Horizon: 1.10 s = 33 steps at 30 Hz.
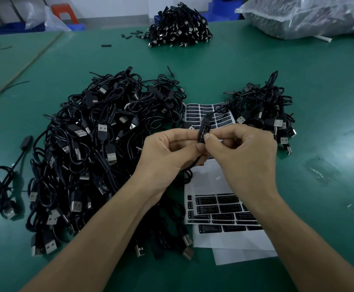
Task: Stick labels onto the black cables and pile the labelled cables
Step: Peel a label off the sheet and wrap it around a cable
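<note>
**Inspector:** Item under handling?

**Clerk:** One small black oblong plastic module (202, 131) on a thin black cable (189, 166). It is held upright above the green table mat (329, 102), in front of the person. A black label with white lettering (201, 134) runs along its face, and "LED CONTROLLER" is legible.

**Inspector:** Grip?

**Clerk:** Both hands are clamped on it. The left hand (167, 150) pinches the module's lower end between thumb and forefinger. The right hand (243, 148) pinches its side, with the thumb tip pressed against the label. The cable hangs below the hands.

**Inspector:** Cable stock, counted?

**Clerk:** Three heaps, all of black leads with silver USB plugs. There is a large heap of black USB cables (100, 148) on the left and a smaller heap (264, 114) on the right. A third heap (178, 26) sits at the far edge, well apart. One single looped cable (7, 182) lies just beside the large heap. Cables within the heaps cannot be counted.

**Inspector:** Label stock?

**Clerk:** Three white sheets of black labels show. One curled sheet (205, 114) lies between the two near heaps, behind the hands. Two overlapping sheets (218, 209) lie beneath the right forearm, on blank white backing paper (245, 256).

**Inspector:** Other items?

**Clerk:** One clear plastic bag (310, 15) at far right, contents unclear.
</note>
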Motion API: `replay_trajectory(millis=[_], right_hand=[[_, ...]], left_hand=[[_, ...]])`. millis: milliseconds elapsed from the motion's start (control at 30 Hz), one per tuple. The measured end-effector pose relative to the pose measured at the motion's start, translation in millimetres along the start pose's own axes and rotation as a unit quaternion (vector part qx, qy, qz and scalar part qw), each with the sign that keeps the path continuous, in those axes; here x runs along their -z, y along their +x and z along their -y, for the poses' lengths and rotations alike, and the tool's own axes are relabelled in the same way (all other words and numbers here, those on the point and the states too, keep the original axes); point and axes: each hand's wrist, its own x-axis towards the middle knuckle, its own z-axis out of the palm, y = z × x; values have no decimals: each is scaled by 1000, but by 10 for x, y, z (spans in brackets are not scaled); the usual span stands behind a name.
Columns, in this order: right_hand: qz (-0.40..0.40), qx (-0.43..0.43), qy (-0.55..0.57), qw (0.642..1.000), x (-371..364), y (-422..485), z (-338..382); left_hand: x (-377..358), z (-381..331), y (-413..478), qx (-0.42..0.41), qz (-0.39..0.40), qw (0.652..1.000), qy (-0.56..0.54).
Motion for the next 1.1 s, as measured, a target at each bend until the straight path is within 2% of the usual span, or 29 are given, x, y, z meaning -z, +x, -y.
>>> replay_trajectory(millis=[233,400,1100], right_hand=[[12,-19,34,999,-4,20,-1],[10,-64,47,997,-7,31,-26],[-10,-103,57,993,-22,18,-36]], left_hand=[[-7,-3,6,15,-34,999,14],[-9,-3,4,11,-26,1000,6],[9,11,2,17,-29,999,15]])
